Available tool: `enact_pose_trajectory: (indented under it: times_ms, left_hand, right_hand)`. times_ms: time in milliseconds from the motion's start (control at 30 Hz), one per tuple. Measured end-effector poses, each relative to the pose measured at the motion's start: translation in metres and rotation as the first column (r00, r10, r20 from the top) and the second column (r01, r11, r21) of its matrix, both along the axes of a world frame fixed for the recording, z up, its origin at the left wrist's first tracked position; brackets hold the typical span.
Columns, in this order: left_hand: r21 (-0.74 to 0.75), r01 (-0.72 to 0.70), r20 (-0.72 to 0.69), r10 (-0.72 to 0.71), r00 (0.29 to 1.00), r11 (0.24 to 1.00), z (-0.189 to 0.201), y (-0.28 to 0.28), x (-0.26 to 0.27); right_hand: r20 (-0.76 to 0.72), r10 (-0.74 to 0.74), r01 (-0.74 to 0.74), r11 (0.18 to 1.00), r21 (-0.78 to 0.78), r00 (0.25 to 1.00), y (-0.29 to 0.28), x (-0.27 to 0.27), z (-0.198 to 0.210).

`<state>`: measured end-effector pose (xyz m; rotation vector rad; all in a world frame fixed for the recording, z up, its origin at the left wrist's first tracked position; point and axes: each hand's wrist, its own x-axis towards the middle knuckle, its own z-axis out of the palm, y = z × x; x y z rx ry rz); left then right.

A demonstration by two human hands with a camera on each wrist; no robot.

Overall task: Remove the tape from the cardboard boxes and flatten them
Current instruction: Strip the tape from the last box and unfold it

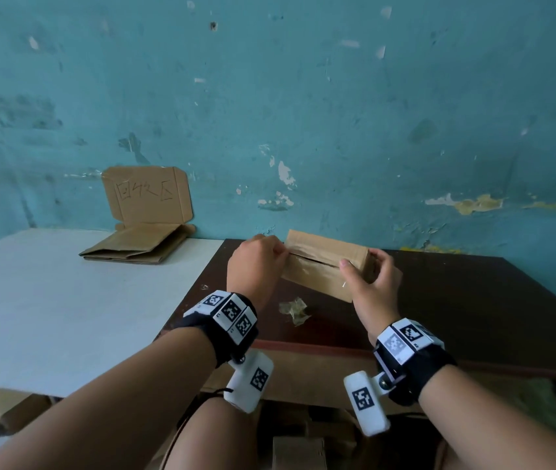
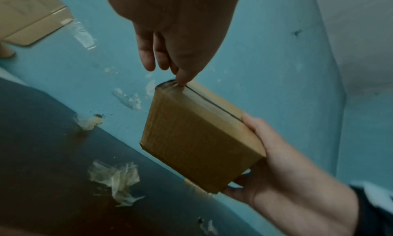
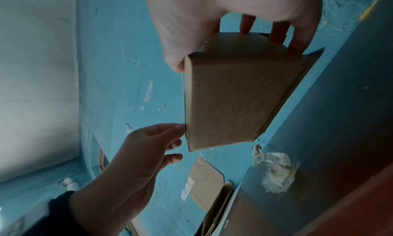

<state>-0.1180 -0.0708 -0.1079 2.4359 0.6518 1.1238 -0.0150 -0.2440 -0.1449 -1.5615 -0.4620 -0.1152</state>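
Nearest the person, a crumpled wad of clear tape lies on the dark table, just in front of the work. Above it, held off the table surface, is the small cardboard box, a shallow brown carton whose top seam is already split along its length. The right hand grasps 1 end, thumb on the near face and fingers wrapped behind. The left hand pinches at the opposite end of the seam, fingertips closed on the corner where glossy tape wraps over the edge.

The box looks light and empty, easily carried by 1 hand, with thin walls that would likely buckle under a hard squeeze. Its taped areas look slick, so the bare cardboard end is probably the safer hold, while the tape is best taken at a lifted corner.

Farther back, flattened boxes sit stacked on the white table against the blue wall, below a cardboard sign.
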Motion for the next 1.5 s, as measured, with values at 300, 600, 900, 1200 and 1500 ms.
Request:
enact_pose_trajectory:
  times_ms: [300, 600, 900, 1200, 1500]
  left_hand:
    - [-0.129, 0.156, 0.027, -0.154, 0.988, 0.979, 0.003, -0.018, 0.004]
    - [-0.215, 0.39, 0.039, -0.391, 0.92, 0.895, 0.012, -0.029, 0.004]
    - [-0.439, 0.227, 0.143, -0.181, 0.973, 0.87, 0.012, 0.004, -0.002]
    - [-0.575, 0.129, 0.146, -0.053, 0.988, 0.808, 0.013, 0.024, -0.002]
    - [-0.775, 0.418, 0.183, -0.464, 0.867, 0.474, 0.01, 0.012, -0.012]
  right_hand:
    - [0.04, -0.034, 0.035, 0.999, -0.036, 0.999, 0.004, 0.0, 0.0]
    - [0.003, -0.013, 0.013, 1.0, -0.028, 1.0, 0.002, -0.003, 0.006]
    - [-0.041, 0.027, -0.027, 1.0, 0.004, 0.999, -0.007, 0.001, 0.007]
    - [-0.12, 0.181, -0.175, 0.983, 0.056, 0.976, -0.002, 0.005, 0.007]
    - [-0.254, 0.312, -0.275, 0.946, 0.17, 0.916, -0.004, 0.003, 0.017]
